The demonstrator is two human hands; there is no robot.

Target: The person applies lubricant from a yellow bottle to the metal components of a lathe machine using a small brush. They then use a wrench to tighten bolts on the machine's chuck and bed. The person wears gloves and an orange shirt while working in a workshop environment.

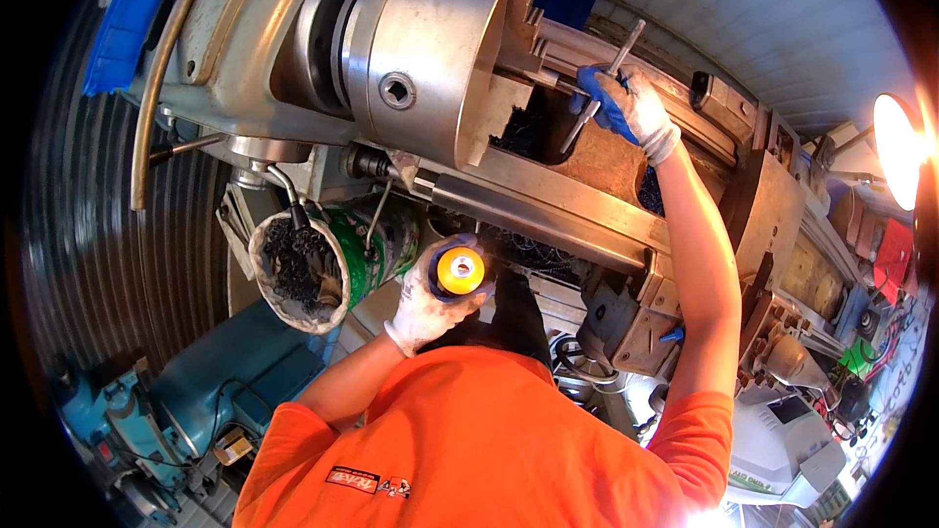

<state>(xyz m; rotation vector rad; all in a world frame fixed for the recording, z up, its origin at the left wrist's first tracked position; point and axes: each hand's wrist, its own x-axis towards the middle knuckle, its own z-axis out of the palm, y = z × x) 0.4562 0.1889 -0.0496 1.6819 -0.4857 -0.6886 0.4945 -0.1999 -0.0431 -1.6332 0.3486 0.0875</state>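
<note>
My gloved left hand point(424, 303) grips an upright can with an orange top point(460, 274), beside a bucket holding dark metal shavings point(301, 264). My right hand point(629, 112), in a white-and-blue glove, is closed round a steel T-handle tool point(626, 39) over the lathe bed. The handle's bar slants up to the right, and its shaft lies toward the large steel chuck point(430, 34); I cannot tell whether it touches it. The chuck has a square socket point(396, 89) on its side. Below my right hand, the bed's rail point(562, 205) runs crosswise.
A lit work lamp point(895, 149) is at the far right. The carriage point(758, 225) sits right of my arm. Teal machinery point(215, 381) stands at lower left by a corrugated wall point(108, 235). A blue rail-like part point(122, 20) is at upper left.
</note>
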